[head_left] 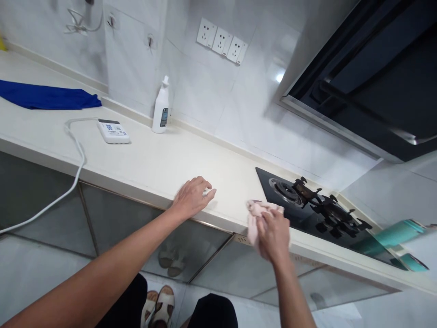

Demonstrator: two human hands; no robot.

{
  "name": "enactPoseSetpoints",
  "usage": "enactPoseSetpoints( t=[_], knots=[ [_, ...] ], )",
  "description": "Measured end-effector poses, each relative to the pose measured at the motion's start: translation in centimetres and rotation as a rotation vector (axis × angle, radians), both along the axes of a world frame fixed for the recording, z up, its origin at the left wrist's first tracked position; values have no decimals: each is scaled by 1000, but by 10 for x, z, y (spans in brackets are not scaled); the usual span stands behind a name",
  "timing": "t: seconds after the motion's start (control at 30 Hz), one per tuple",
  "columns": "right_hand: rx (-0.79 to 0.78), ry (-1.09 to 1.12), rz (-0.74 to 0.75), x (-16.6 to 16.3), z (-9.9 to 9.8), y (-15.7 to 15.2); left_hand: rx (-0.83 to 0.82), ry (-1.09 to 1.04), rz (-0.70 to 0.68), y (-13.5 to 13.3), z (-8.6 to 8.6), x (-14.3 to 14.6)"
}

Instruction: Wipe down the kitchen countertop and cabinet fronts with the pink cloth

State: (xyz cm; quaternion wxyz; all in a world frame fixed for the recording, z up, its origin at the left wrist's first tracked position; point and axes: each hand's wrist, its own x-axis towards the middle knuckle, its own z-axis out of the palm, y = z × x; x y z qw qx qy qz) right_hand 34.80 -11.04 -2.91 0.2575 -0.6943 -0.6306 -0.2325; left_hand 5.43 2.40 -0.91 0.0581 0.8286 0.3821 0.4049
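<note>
My right hand [276, 232] is closed around a pale pink cloth [254, 223]. The cloth is bunched at the front edge of the cream countertop [146, 155], by the near left corner of a black glass gas hob [269, 191]. Part of it hangs down over the edge, and it looks slightly blurred. My left hand [194, 196] rests on the counter's front edge, holding nothing, with the thumb apart from loosely bent fingers. Between that hand and the hob lies bare countertop.
Against the tiled wall stands a white spray bottle [161, 109]. A white device [114, 132] with a cable lies left of it, near a blue cloth [48, 95]. Burner grates [334, 212] sit on the hob, teal objects [399, 237] beyond. The range hood [368, 82] overhangs at right.
</note>
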Motion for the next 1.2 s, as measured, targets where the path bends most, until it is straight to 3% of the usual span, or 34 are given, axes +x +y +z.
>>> enactPoseSetpoints(
  t=[0.13,0.23,0.3,0.37,0.5,0.57,0.67,0.83,0.93,1.07,1.2],
  knots=[
    [11,173,403,-86,8,39,-16,-87,62,0,2,-2],
    [-8,419,626,-108,22,64,-28,-147,118,1,1,-5],
    [55,501,560,-91,34,77,-40,-184,142,3,0,-7],
    [117,464,338,-56,44,88,-51,-216,155,4,-1,-7],
    [-60,347,-133,5,47,110,-61,-250,148,3,-2,-5],
    [-175,337,-176,9,41,120,-68,-263,145,2,-1,-4],
    [-241,301,-81,-25,30,130,-85,-289,153,2,-1,-3],
    [-251,72,316,-127,25,107,-128,-351,210,17,-5,-10],
    [-241,-20,488,-161,27,79,-166,-357,232,28,-4,-19],
    [-171,-75,525,-149,14,47,-209,-264,227,31,1,-23],
    [-46,-92,482,-91,-18,18,-229,-142,234,26,6,-16]
  ],
)
